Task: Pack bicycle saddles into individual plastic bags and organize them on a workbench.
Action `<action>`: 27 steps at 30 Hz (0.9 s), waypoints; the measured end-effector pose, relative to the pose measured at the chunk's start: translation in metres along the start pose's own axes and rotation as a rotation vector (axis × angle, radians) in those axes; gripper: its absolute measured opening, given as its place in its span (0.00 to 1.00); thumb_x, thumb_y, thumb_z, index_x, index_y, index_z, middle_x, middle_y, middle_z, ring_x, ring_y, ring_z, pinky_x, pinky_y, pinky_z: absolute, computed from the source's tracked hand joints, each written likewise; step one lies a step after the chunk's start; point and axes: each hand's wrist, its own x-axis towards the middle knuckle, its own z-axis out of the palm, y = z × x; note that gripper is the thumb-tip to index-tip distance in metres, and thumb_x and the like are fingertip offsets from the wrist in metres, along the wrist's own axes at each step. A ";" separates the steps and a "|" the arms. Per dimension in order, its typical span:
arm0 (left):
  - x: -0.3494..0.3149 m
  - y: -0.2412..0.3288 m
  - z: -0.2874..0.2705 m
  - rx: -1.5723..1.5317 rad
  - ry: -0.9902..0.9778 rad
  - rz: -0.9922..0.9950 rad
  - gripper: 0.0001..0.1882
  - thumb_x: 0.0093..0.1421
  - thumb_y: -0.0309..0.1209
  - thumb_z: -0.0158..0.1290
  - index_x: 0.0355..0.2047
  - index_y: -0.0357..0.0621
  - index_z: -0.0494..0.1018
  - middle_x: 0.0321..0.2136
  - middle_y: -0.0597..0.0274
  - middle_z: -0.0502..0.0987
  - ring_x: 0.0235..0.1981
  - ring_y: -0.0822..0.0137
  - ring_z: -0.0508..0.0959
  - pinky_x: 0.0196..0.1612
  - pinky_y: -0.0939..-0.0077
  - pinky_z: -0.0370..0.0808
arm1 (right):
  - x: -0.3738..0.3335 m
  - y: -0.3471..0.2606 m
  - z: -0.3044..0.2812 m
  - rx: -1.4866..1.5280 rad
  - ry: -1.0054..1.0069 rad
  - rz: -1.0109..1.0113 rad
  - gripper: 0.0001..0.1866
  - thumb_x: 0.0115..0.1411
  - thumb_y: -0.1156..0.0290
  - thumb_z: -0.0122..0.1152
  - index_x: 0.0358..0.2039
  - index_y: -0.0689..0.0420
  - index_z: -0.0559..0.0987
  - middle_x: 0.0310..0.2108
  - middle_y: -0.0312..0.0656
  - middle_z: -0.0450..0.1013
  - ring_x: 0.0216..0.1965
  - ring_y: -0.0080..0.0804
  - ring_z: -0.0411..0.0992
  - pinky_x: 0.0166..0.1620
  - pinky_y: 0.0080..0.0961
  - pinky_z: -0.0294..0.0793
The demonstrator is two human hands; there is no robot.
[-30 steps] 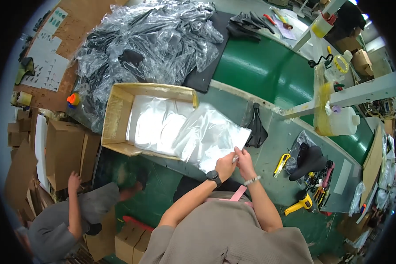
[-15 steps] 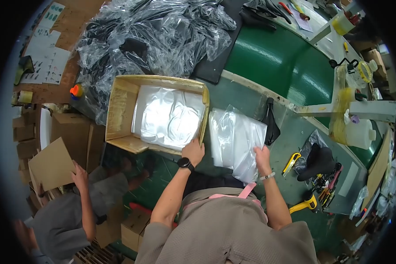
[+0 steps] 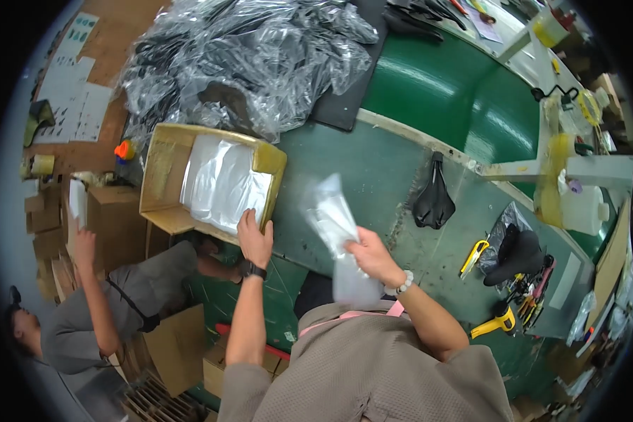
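Observation:
In my right hand (image 3: 376, 259) is a bunch of clear plastic bags (image 3: 335, 218), pinched near its middle and blurred by motion above the table's near edge. My left hand (image 3: 257, 240) lies at the near right corner of a cardboard box (image 3: 160, 169), its fingers stretched out and slightly apart. The box has yellowed tape on its rim, and a stack of clear plastic bags (image 3: 221, 179) lies inside it. A black bicycle saddle (image 3: 434, 200) rests on the green table (image 3: 344, 158), to the right of the bags I hold.
Plastic-wrapped dark items (image 3: 239, 63) are heaped behind the box. On the right lie a yellow cutter (image 3: 474, 258), another black saddle (image 3: 517, 254), a yellow heat gun (image 3: 496, 322) and several hand tools. A co-worker (image 3: 98, 309) stands at the left near cartons (image 3: 116, 221).
The box has shifted left. My right hand has drawn the bags up and left, away from the saddle, and they are now bunched narrower. The co-worker's cardboard sheet has moved down.

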 end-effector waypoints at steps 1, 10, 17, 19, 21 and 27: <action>-0.001 0.023 -0.014 -0.131 -0.045 -0.107 0.25 0.60 0.35 0.54 0.53 0.31 0.65 0.53 0.43 0.66 0.53 0.44 0.65 0.58 0.58 0.62 | -0.004 -0.017 0.008 0.072 -0.056 -0.006 0.11 0.58 0.74 0.52 0.42 0.62 0.76 0.29 0.29 0.71 0.27 0.14 0.64 0.30 0.17 0.66; -0.021 0.050 0.020 -0.490 0.008 -0.275 0.25 0.63 0.35 0.49 0.54 0.29 0.63 0.55 0.40 0.64 0.56 0.44 0.64 0.60 0.59 0.60 | 0.020 0.028 -0.075 0.324 -0.005 0.145 0.18 0.56 0.73 0.58 0.47 0.66 0.73 0.42 0.41 0.75 0.42 0.25 0.73 0.46 0.24 0.73; -0.050 0.082 0.066 -0.146 -0.177 0.126 0.29 0.54 0.34 0.55 0.54 0.35 0.64 0.58 0.42 0.60 0.60 0.43 0.60 0.60 0.49 0.58 | 0.038 0.091 -0.115 -0.690 0.691 -0.214 0.24 0.52 0.67 0.61 0.48 0.66 0.71 0.40 0.50 0.72 0.42 0.44 0.71 0.49 0.35 0.69; -0.063 0.109 0.071 -0.147 -0.305 0.233 0.29 0.53 0.34 0.55 0.54 0.36 0.64 0.58 0.44 0.60 0.60 0.43 0.59 0.60 0.49 0.58 | 0.046 0.067 -0.144 -0.905 0.854 -0.332 0.24 0.50 0.67 0.62 0.47 0.63 0.72 0.42 0.50 0.71 0.45 0.48 0.68 0.51 0.38 0.68; -0.075 0.122 0.079 -0.140 -0.432 0.341 0.30 0.53 0.35 0.56 0.55 0.37 0.64 0.58 0.45 0.60 0.61 0.44 0.58 0.61 0.50 0.57 | 0.066 0.035 -0.165 -1.047 1.010 -0.372 0.26 0.50 0.64 0.63 0.48 0.62 0.71 0.46 0.51 0.69 0.48 0.49 0.66 0.51 0.40 0.67; -0.086 0.145 0.101 -0.096 -0.615 0.316 0.32 0.54 0.41 0.57 0.55 0.41 0.63 0.60 0.47 0.58 0.63 0.46 0.55 0.61 0.46 0.55 | 0.109 0.033 -0.220 -1.289 0.986 0.052 0.30 0.45 0.57 0.66 0.46 0.59 0.69 0.42 0.50 0.66 0.45 0.52 0.68 0.45 0.47 0.72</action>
